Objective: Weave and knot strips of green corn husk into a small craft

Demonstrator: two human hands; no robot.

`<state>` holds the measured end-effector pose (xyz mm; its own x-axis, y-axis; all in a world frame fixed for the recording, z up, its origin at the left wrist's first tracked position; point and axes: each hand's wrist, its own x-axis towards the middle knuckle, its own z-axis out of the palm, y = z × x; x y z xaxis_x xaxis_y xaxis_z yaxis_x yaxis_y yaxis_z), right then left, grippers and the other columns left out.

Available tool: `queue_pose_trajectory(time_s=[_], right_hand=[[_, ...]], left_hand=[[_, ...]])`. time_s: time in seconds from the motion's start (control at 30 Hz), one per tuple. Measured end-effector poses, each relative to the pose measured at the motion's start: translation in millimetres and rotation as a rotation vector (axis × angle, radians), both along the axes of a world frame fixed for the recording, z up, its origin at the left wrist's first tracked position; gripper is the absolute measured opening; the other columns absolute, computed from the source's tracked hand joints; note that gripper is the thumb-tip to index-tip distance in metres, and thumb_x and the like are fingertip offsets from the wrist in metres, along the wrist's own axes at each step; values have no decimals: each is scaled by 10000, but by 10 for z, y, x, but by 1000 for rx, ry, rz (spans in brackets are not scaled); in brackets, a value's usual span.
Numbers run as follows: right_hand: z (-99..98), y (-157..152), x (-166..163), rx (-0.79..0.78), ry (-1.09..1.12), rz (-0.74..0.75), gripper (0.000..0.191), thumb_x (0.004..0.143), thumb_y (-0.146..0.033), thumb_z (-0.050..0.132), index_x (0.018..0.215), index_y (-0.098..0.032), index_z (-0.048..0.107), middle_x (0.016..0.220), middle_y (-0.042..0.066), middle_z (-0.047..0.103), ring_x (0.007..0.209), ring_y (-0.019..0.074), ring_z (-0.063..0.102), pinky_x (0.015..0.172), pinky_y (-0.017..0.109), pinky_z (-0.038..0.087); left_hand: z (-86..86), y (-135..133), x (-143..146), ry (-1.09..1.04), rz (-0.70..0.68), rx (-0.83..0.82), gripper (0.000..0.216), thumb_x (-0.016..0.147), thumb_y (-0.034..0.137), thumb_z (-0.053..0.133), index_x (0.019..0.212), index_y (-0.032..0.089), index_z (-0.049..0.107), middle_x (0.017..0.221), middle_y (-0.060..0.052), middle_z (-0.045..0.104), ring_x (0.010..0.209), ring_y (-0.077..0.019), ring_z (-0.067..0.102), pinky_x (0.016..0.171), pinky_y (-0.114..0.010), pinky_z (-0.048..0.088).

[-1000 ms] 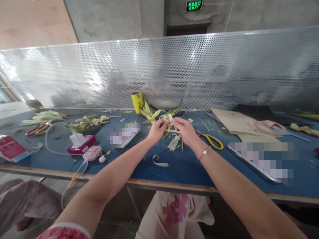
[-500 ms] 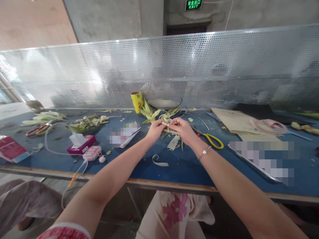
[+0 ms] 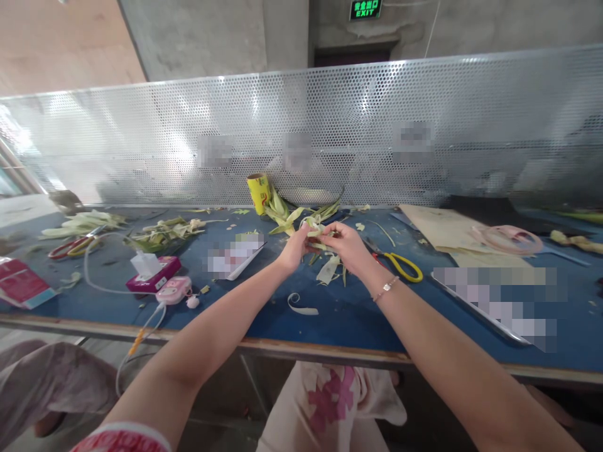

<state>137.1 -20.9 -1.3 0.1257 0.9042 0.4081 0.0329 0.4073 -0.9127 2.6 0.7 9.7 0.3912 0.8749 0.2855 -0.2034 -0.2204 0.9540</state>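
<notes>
My left hand (image 3: 296, 246) and my right hand (image 3: 345, 243) meet at the middle of the blue table (image 3: 264, 314). Both have fingers closed on a pale green strip of corn husk (image 3: 316, 231), its far part mixing with leaves behind. Under my right hand lies a loose flat piece of husk (image 3: 328, 270). A curled husk strip (image 3: 302, 306) rests nearer the table's front. Just beyond my hands are more corn husks (image 3: 281, 210), leaning by a yellow can-like tube (image 3: 259, 193). The fingertips partly hide the held strip.
Yellow-handled pliers or scissors (image 3: 404, 266) lie right of my right hand. Left are a phone-like slab (image 3: 238, 257), a purple power strip (image 3: 155, 274), a pink charger case (image 3: 174, 289) and red-handled scissors (image 3: 78, 243). A perforated metal screen (image 3: 211, 113) stands behind; at right lies brown paper (image 3: 438, 229).
My left hand has turned slightly, its thumb now pointing more upward. The husk strip between my fingers has shifted and looks more bunched. My right hand has barely moved.
</notes>
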Motion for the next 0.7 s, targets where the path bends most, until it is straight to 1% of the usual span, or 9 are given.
queue_pose_trajectory(time_s=[0.03,0.13,0.2,0.3,0.4,0.5,0.6,0.7], right_hand=[[-8,10,6,0,-12,-7,289,580,-383,744,693,-200,551,618,-39,501,582,105,428,568,274,370],[-19,22,19,9,-67,-26,251,589,-348,718,706,-197,556,608,-43,489,570,102,403,559,268,345],[-13,13,19,30,-82,-15,228,603,-333,688,732,-199,557,624,-45,495,583,105,415,568,263,346],[15,-11,10,44,-16,18,233,657,-374,629,809,-215,553,679,-47,508,589,104,435,562,254,348],[46,-27,5,45,-30,-51,283,682,-433,616,857,-212,588,725,-31,523,577,99,425,538,252,329],[48,-20,7,40,-102,-112,287,669,-455,636,781,-191,615,671,-18,526,577,109,425,548,264,328],[21,8,13,27,-70,-107,257,675,-447,627,712,-196,582,593,-38,473,548,107,400,542,262,316],[5,23,21,59,-45,-113,246,722,-448,580,718,-207,537,614,-44,463,552,104,406,543,252,330]], left_hand=[[1,-9,2,21,0,27,422,787,574,520,727,158,546,717,-51,568,693,-136,568,597,-273,514],[2,-26,7,89,30,97,333,729,463,634,711,141,553,705,-7,519,663,-94,528,603,-235,510],[8,-27,7,106,45,115,286,734,410,628,707,135,552,694,7,500,648,-84,516,597,-229,509],[21,-24,2,136,42,153,239,765,358,582,698,131,557,678,8,499,634,-87,513,586,-232,506],[18,-25,2,198,34,232,205,777,321,561,703,131,580,658,5,508,620,-90,500,587,-237,505],[0,-31,8,236,29,284,189,777,309,550,709,137,593,645,9,507,613,-91,489,601,-245,510],[-8,-35,14,236,29,273,188,778,301,540,700,137,587,663,7,524,616,-94,505,611,-255,515],[2,-32,13,190,56,210,174,773,285,544,690,133,570,676,0,539,627,-97,528,599,-244,509]])
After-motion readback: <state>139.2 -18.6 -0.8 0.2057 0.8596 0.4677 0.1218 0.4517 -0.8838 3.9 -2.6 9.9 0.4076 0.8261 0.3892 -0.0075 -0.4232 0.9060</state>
